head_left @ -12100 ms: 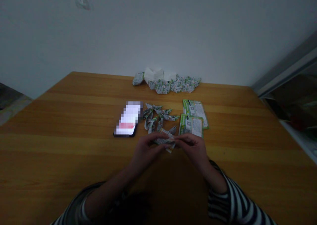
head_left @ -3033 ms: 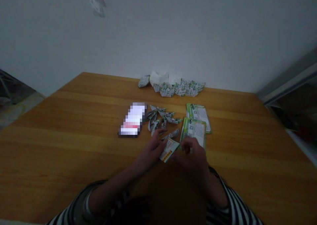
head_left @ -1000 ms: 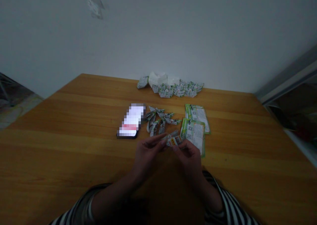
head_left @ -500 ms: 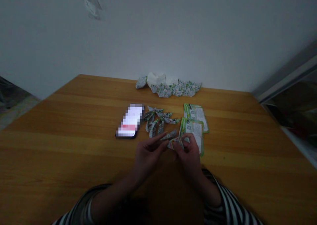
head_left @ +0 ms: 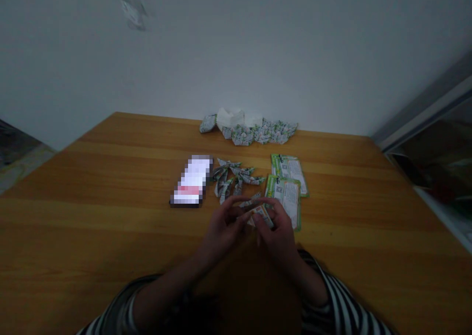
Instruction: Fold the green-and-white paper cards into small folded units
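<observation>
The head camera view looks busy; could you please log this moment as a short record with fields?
Right hand: holds a folded printed paper
Left hand: fingers reach towards that paper
Nearby: small folded paper pieces, green-bordered printed cards
Also present: phone, screen pixelated; folded paper shapes along the far edge
Surface: wooden table

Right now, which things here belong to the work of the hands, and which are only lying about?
Belong to the work: left hand and right hand, both on a small folded paper; folded paper pieces; folded paper heap; green printed cards.

Probably lying about: lit phone.
</observation>
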Tool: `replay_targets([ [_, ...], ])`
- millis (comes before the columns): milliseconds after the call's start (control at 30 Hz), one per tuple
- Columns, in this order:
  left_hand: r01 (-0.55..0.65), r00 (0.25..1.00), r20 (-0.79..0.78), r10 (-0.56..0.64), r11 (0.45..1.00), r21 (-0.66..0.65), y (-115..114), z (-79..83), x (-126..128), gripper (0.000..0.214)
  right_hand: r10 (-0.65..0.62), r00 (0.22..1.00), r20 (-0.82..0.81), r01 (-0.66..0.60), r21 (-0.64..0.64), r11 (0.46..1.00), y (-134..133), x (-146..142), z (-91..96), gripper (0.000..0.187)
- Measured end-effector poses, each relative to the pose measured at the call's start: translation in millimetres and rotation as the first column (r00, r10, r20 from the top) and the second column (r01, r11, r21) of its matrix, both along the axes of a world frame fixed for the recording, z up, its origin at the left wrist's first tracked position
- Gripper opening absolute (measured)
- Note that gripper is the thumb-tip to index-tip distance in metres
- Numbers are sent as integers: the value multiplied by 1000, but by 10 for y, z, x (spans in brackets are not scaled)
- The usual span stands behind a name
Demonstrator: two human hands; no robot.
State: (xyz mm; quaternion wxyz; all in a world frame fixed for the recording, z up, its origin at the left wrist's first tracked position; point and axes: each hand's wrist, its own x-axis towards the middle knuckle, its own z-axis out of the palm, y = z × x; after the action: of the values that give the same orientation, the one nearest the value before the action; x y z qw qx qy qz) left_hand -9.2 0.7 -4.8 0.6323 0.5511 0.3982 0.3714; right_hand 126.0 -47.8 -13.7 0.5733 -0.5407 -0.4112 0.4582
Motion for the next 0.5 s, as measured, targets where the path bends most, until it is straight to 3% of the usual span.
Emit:
replay_targets([
  [167, -23, 1000, 15, 23, 998, 67, 21, 4, -17, 26, 75, 982, -171, -84, -48, 995, 60, 34, 24, 31],
  [300, -181, 984, 13, 180, 978, 102, 85, -6, -50, 20, 207, 923, -325, -229, -33, 973, 70, 38, -26, 33],
  [400, -232, 972, 39, 230, 970, 72, 107, -23, -51, 19, 260, 915, -309, -279, -16, 960, 71, 40, -74, 31],
  [500, -171, 985, 22, 170, 981, 93, 82, -33, -36, 13, 231, 940, -252, -236, 11, 972, 76, 50, -89, 26],
])
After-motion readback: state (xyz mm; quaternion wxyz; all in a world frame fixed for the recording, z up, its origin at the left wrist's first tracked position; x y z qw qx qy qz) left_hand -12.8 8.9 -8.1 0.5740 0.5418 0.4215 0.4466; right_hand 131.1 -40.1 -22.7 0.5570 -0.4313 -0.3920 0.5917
